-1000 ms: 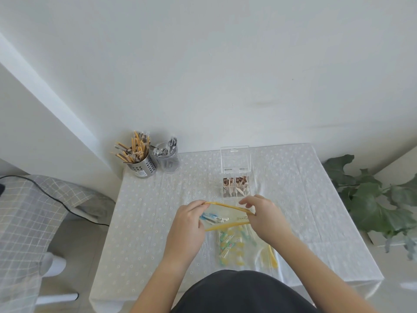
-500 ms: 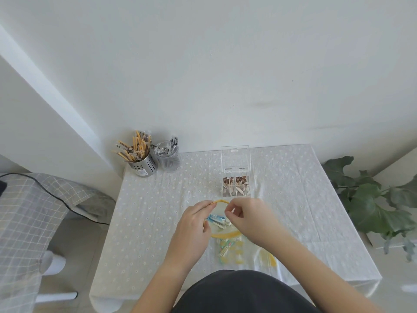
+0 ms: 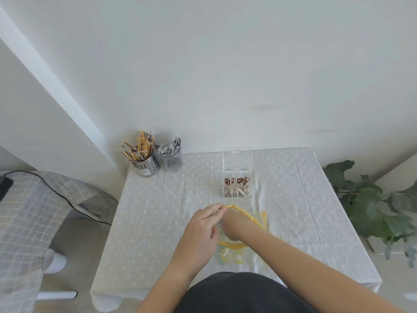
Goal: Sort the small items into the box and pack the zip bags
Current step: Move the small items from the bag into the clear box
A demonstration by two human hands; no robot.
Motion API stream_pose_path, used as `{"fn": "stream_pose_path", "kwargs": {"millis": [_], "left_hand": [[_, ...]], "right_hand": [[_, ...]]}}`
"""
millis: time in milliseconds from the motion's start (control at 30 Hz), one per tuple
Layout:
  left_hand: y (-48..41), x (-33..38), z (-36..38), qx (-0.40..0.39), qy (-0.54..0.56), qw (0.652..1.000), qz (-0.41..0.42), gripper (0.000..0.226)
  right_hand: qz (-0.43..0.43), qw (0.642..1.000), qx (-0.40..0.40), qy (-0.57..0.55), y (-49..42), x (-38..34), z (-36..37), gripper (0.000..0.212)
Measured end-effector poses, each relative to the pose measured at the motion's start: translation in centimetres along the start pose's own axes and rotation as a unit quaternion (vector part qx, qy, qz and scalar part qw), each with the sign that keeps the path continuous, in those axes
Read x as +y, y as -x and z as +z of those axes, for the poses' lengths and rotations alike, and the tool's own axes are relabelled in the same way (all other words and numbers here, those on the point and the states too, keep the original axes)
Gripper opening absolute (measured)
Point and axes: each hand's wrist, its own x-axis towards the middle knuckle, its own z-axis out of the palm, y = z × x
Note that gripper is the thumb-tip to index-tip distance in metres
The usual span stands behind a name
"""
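A clear zip bag with a yellow rim (image 3: 248,217) is held up over the table's near middle. My left hand (image 3: 199,233) pinches the rim's left end and holds the mouth apart. My right hand (image 3: 233,225) is pushed into the bag's mouth, and its fingers are hidden behind my left hand. Under them lies a second zip bag (image 3: 232,256) with small yellow and green items. Behind stands the clear compartment box (image 3: 237,190) with its lid (image 3: 237,160) up and brown and pale small items inside.
A perforated metal cup of yellow-wrapped sticks (image 3: 146,166) and a clear cup of wrapped items (image 3: 172,162) stand at the table's far left corner. A leafy plant (image 3: 372,213) is off the right edge. A checked cloth (image 3: 29,213) with a black cable (image 3: 58,195) lies left.
My right hand let go of the rim's right end and moved left into the bag's mouth. My left hand kept its pinch on the rim.
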Motion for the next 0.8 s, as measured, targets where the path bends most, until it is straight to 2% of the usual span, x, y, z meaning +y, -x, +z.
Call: {"fn": "stream_pose_path", "kwargs": {"millis": [67,100,133,167,200,233,300,400,433,467,533,567,667,700,800], "left_hand": [[0.2,0.0,0.0,-0.002,-0.002,1.000,0.001,0.061],[0.3,0.0,-0.1,-0.004,-0.001,1.000,0.000,0.061],[0.5,0.1,-0.1,-0.006,0.000,1.000,-0.001,0.062],[0.6,0.1,-0.1,-0.008,0.000,1.000,-0.002,0.062],[0.7,0.1,-0.1,-0.009,0.001,1.000,-0.005,0.062],[0.7,0.1,-0.1,-0.010,0.001,1.000,-0.007,0.062],[0.9,0.1,-0.1,-0.011,0.001,1.000,-0.012,0.062],[1.0,0.1,0.0,-0.019,0.001,1.000,-0.018,0.063],[1.0,0.1,0.0,-0.021,0.001,1.000,-0.020,0.063],[1.0,0.1,-0.1,-0.024,0.000,0.999,-0.023,0.064],[1.0,0.1,-0.2,-0.026,0.000,0.999,-0.029,0.064],[1.1,0.1,-0.2,-0.026,-0.001,0.999,-0.032,0.064],[1.1,0.1,-0.2,-0.031,0.000,0.999,-0.034,0.066],[1.1,0.1,-0.1,-0.033,0.001,0.999,-0.033,0.067],[0.9,0.1,-0.1,-0.035,0.003,0.999,-0.033,0.065]], "right_hand": [[0.055,0.997,0.028,-0.041,-1.2,-1.6,1.3,0.027],[0.104,0.994,0.010,0.015,-1.9,-3.9,1.9,0.033],[0.170,0.985,0.006,-0.013,-1.9,-6.1,2.3,0.043],[0.191,0.977,-0.003,-0.099,-1.2,-7.8,2.6,0.050],[0.198,0.973,0.045,-0.112,-0.7,-10.4,2.7,0.055],[0.205,0.967,0.031,-0.146,0.4,-11.2,2.5,0.061],[0.221,0.965,0.063,-0.122,3.3,-11.6,1.5,0.069],[0.230,0.958,0.141,-0.094,1.1,-8.3,2.6,0.062],[0.218,0.958,0.179,-0.055,0.3,-7.0,2.9,0.055],[0.167,0.967,0.179,-0.067,-0.8,-5.3,3.6,0.051],[0.054,0.988,0.090,-0.109,-2.1,-3.2,3.9,0.040],[0.029,0.988,0.085,-0.124,-2.1,-1.2,3.7,0.030],[0.024,0.982,0.086,-0.166,-2.2,-0.7,4.1,0.016],[0.028,0.986,0.072,-0.149,-2.0,-1.0,4.1,0.012],[0.025,0.985,0.066,-0.158,-2.5,-0.9,4.5,0.024]]}}
